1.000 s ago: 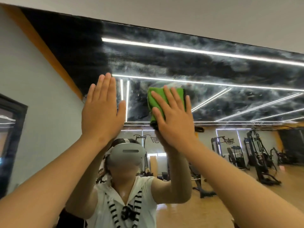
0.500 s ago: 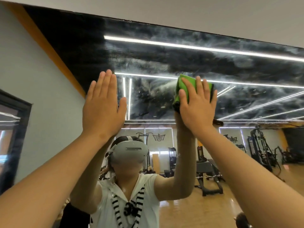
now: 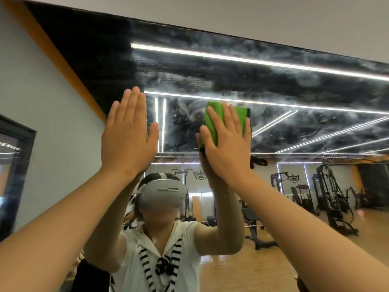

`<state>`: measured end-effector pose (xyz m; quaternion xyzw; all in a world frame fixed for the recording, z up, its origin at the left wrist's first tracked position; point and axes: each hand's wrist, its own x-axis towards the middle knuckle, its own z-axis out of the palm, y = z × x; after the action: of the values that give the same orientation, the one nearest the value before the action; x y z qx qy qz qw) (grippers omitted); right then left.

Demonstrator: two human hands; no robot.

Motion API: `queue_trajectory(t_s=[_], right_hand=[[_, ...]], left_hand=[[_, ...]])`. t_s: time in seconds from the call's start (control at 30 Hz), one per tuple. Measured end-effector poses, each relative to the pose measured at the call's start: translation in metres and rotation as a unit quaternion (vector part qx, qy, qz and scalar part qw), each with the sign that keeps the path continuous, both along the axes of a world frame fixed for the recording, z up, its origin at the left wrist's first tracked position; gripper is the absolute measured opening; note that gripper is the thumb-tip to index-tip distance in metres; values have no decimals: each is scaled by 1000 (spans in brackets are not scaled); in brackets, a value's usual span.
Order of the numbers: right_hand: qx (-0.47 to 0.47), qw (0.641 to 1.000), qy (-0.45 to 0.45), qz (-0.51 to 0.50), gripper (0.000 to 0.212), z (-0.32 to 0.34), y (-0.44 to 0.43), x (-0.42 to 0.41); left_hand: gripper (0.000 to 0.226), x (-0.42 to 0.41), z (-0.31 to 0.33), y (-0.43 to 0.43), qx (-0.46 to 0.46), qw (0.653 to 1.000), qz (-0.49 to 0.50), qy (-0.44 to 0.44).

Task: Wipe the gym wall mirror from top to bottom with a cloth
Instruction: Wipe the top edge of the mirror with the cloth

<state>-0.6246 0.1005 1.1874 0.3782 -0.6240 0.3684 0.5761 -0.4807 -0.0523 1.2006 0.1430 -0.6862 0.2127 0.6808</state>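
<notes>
The wall mirror fills the view, and its upper part carries hazy white smears. A folded green cloth lies flat against the glass in the upper middle. My right hand presses it there with straight, spread fingers. My left hand rests flat on the glass to the left of the cloth, fingers together and straight, with nothing in it. Both forearms reach up from the bottom corners. My own reflection with a headset shows below the hands.
A grey wall with an orange stripe meets the mirror's left edge, and a dark framed window sits at far left. The white ceiling borders the mirror's top. Reflected gym machines and a wooden floor appear at lower right.
My right hand has slid the cloth back leftwards across the glass after a sweep to the right. My left hand has stayed flat in the same spot.
</notes>
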Motion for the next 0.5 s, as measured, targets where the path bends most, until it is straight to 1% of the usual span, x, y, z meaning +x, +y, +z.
queue_trajectory(t_s=[0.07,0.13,0.23,0.3,0.43,0.5], right_hand=[[25,999,29,-32,59,6,12,-10],[13,997,31,-70,57,17,28,-28],[-26,998,-20,-47,59,22,29,-34],[-31,999,-28,-33,62,20,13,-20],[33,998,31,-43,62,22,-18,15],[45,997,56,-39,60,31,-28,25]], left_hand=[[71,0,0,0,0,1000,-3,0],[71,0,0,0,-1,1000,-3,-1],[70,0,0,0,-2,1000,-1,3],[70,-1,0,0,-2,1000,4,4],[70,-1,-1,1,-3,1000,-3,11],[71,-1,-1,2,-4,1000,-6,12]])
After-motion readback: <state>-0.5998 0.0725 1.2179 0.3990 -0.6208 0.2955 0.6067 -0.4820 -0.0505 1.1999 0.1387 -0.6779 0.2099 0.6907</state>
